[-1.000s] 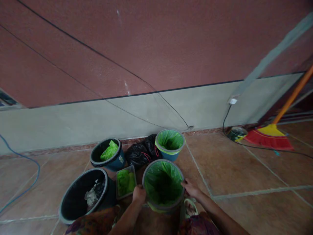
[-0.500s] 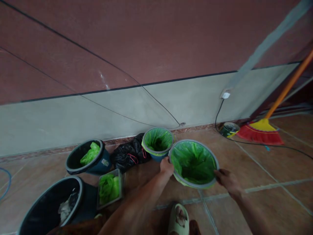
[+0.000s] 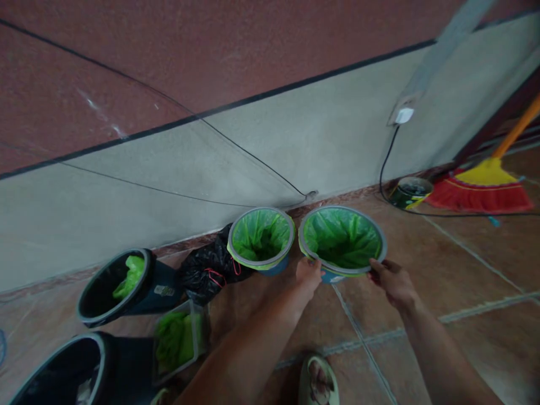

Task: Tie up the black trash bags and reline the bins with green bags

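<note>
Now we grip the green-lined bin (image 3: 342, 241) by its near rim, left hand (image 3: 309, 274) and right hand (image 3: 392, 281) on opposite sides, fingers curled over the edge; it sits just right of its twin bin (image 3: 261, 237), by the wall (image 3: 169, 174).

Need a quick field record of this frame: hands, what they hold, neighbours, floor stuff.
left hand: grips near rim of the green-lined bin
right hand: grips the same bin's rim on its right side
second green-lined bin: just left of the held bin, by the wall
black bag: tied, left of the second bin
dark bin: further left, green bag inside
clear tray: green bags inside
broom: far right, on floor
sandal: bottom centre
</note>
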Available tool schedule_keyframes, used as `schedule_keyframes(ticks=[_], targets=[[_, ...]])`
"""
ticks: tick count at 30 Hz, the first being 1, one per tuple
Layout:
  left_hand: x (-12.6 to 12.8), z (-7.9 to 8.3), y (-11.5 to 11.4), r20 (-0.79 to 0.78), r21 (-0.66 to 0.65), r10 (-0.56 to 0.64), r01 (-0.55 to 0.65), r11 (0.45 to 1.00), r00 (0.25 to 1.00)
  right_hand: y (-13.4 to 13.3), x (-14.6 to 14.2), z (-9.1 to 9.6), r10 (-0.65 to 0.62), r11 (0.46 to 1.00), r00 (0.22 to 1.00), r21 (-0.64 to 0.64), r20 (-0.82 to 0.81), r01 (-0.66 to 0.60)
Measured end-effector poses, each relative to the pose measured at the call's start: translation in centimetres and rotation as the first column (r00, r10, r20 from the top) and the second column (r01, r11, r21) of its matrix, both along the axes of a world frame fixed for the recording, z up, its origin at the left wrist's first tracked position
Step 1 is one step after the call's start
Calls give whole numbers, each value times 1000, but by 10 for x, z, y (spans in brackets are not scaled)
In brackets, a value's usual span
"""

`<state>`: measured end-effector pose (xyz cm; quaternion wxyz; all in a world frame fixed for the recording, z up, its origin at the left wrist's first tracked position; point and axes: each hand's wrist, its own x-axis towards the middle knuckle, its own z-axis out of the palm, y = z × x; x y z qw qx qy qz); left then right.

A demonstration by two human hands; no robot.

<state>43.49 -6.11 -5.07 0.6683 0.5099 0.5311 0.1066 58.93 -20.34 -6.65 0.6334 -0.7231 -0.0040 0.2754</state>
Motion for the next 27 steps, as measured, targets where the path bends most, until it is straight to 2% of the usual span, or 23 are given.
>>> schedule_keyframes(ticks=[4,6,11,15,18,21,27], targets=[[9,2,-3,46,-71,101,-97,993,994,4,-17,0,-62,994,998,88,-4,62],[10,2,-1,64,-73,105,-100,992,992,5,-21,-2,-76,991,997,109,10,74],[15,2,10,43,12,82,-82,997,996,13,-21,-8,-104,994,988,49,117,99],[22,1,22,38,45,74,-75,996,997,31,-14,-11,-150,988,972,47,180,144],[25,2,31,93,29,108,-111,993,990,49,-8,-12,-151,988,970,69,190,140],[25,3,37,148,2,129,-131,991,980,64,-1,-12,-130,991,977,38,168,125],[12,4,34,169,-80,123,-111,991,978,67,-1,-16,-114,993,982,30,154,110]])
